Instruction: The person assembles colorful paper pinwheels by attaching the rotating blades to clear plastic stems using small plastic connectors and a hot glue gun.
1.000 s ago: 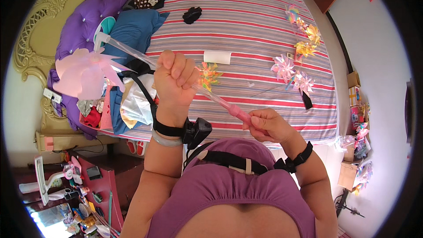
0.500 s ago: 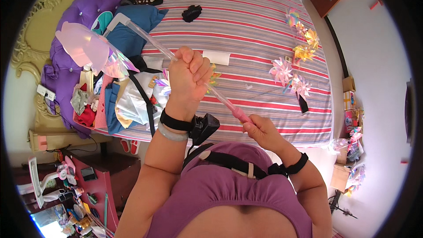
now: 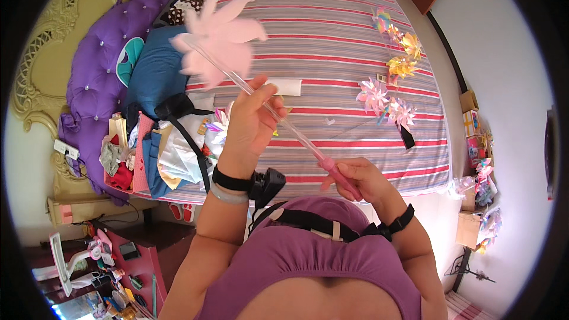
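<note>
A pinwheel with a broad pale pink petalled head is held aslant over the bed. Its clear tube runs down to a pink handle. My left hand is loosely closed around the tube, with thumb and index finger pinching it below the head. Lower down, my right hand wraps the pink handle near its upper end. The handle's far tip pokes out under the right fingers. Partly behind my left hand lies another shiny pinwheel.
Several pink and yellow pinwheels lie along the right side of the striped bed. A white paper piece rests mid-bed. Clothes and a blue pillow fill the left side, beside a purple cushioned headboard.
The pinwheel head has turned from edge-on to broadside and shifted right and up. My left fingers have loosened from a fist, and my right hand now holds more of the pink handle.
</note>
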A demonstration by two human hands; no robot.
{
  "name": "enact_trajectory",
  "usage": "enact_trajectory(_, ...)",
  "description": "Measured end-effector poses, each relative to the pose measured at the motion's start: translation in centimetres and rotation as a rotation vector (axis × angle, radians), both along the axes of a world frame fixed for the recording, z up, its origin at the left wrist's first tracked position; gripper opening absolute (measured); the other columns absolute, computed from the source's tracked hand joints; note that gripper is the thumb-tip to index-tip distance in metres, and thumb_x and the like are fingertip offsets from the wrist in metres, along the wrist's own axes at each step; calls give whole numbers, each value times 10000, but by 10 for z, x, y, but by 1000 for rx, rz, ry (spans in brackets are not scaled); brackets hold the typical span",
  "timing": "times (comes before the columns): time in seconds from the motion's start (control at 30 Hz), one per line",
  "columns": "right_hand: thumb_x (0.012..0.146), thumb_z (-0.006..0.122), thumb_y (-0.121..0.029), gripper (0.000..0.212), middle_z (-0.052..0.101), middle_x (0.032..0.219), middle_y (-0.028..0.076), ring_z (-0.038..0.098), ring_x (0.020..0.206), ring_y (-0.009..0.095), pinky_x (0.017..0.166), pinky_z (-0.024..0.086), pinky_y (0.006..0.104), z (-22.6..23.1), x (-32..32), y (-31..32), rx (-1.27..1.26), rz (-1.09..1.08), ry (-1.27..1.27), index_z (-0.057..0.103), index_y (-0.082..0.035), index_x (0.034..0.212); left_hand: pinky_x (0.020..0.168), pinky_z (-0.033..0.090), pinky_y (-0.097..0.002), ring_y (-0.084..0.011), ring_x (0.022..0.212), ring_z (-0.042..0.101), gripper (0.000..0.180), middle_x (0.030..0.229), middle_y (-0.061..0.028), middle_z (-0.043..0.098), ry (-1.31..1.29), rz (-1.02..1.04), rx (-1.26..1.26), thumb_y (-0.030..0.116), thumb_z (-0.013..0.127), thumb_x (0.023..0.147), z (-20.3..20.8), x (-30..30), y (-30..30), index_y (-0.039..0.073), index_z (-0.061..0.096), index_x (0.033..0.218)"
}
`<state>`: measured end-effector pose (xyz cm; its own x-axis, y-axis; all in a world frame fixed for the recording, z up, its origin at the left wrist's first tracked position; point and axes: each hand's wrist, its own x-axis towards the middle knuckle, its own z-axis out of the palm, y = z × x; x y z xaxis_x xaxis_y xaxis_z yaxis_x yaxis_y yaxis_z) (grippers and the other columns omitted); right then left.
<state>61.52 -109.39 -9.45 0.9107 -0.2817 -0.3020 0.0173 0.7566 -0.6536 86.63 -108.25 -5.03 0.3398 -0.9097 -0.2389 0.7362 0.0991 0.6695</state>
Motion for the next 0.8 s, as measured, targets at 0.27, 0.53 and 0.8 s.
enact_trajectory(0.27,927,515,-246,304,634,740,98,512,476,75,424,392,190,1,-12,8,-111,-12,168,589,24,1044,415,181,-232,-69,419,207,65,525,62,227,381,-65,-193,69,491,846,-5,3,9,134,482,847)
enact_trajectory(0.53,925,528,-291,306,543,594,33,412,394,47,365,289,173,1,-18,-7,-251,-12,260,604,5,939,412,177,-228,-67,406,193,132,512,59,228,299,-106,-327,31,452,800,-5,-12,-1,123,488,886)
enact_trajectory(0.8,940,494,-302,309,542,614,2,443,442,35,399,320,174,19,-14,-14,-418,97,306,608,-17,980,399,171,-228,-66,396,187,99,492,61,219,303,-107,-377,38,445,807,-9,-10,2,116,494,843)
